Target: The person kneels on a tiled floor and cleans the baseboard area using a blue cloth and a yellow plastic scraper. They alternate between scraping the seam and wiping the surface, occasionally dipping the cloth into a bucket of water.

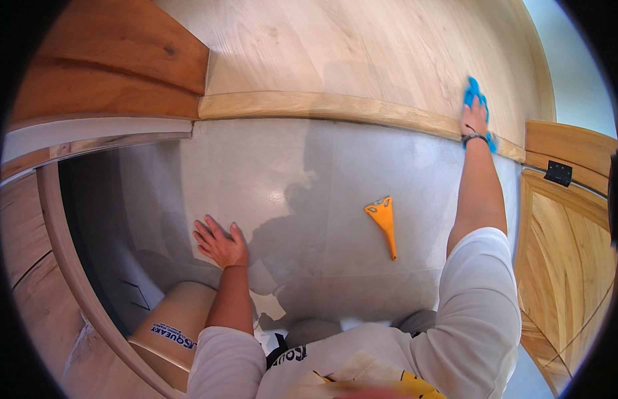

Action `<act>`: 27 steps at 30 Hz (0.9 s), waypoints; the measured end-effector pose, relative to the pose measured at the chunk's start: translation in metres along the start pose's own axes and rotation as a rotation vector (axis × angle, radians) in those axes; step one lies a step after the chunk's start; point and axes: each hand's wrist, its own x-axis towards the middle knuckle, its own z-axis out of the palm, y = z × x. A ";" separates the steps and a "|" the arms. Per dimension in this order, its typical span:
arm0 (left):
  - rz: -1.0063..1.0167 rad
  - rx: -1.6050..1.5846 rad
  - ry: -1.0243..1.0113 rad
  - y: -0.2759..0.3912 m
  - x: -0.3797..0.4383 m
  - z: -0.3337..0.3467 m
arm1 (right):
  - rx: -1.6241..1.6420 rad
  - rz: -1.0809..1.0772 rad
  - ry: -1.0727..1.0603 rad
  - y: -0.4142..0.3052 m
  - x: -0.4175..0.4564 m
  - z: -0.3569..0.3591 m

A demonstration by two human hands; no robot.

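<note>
My right hand (474, 119) presses a blue cloth (472, 90) onto the pale wood floor (369, 55), close to the wooden edge strip (329, 104). Part of the cloth shows beyond my wrist. My left hand (221, 243) rests with fingers spread on the grey tiled floor (289, 164) and holds nothing. Between my arms, nearer the right one, a yellow scraper (384, 224) lies on the grey tiles, its head pointing away from me.
A wooden door (563, 239) with a black hinge (559, 173) stands at the right. Wooden panels (119, 60) fill the upper left. At the lower left are a curved wooden frame (79, 259) and a brown box-like thing (174, 319) bearing writing.
</note>
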 end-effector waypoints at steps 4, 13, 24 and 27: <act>-0.003 0.040 0.001 -0.002 0.000 -0.004 | -0.002 0.151 -0.026 -0.015 -0.017 0.005; -0.001 0.077 0.021 -0.001 -0.001 -0.002 | 0.288 -0.653 0.046 -0.261 -0.165 -0.023; -0.021 0.051 0.019 -0.001 0.000 -0.005 | 0.051 -0.245 0.033 -0.025 -0.081 0.003; -0.024 0.042 -0.003 0.001 0.002 0.002 | -0.051 0.077 -0.015 0.067 -0.040 -0.002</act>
